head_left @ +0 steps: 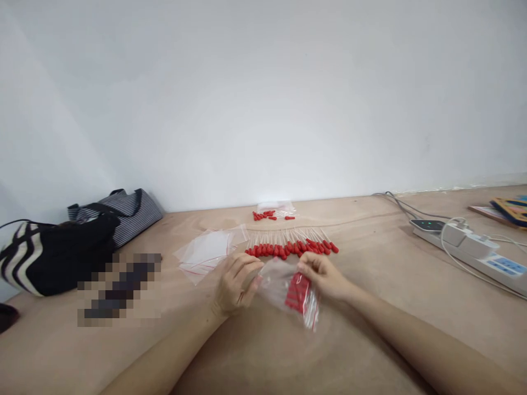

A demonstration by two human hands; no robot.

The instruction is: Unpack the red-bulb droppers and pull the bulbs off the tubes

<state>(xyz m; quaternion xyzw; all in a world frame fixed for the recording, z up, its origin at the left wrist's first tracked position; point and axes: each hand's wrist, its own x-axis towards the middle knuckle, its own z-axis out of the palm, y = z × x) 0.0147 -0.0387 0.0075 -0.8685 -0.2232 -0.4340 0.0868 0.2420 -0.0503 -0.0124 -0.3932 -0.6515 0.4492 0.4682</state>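
Note:
Between my hands is a clear zip bag [275,282] with red-tipped pieces bunched inside it. My left hand [239,282] pinches the bag's left edge. On the other side, my right hand [323,274] is closed on the bag near the red pieces. Motion blurs the bag a little. Just beyond lies a row of thin white sticks with red ends [288,249], side by side on the wooden table [263,356]. A loose pile of flat clear zip bags [212,249] rests to the left of that row.
Close to the wall, more red pieces [263,215] lie by another clear bag [284,208]. A striped bag [138,216] and a black bag [61,252] stand at left, near a blurred-out dark object [123,288]. At right are a power strip [477,252] with cables and some boards [510,211].

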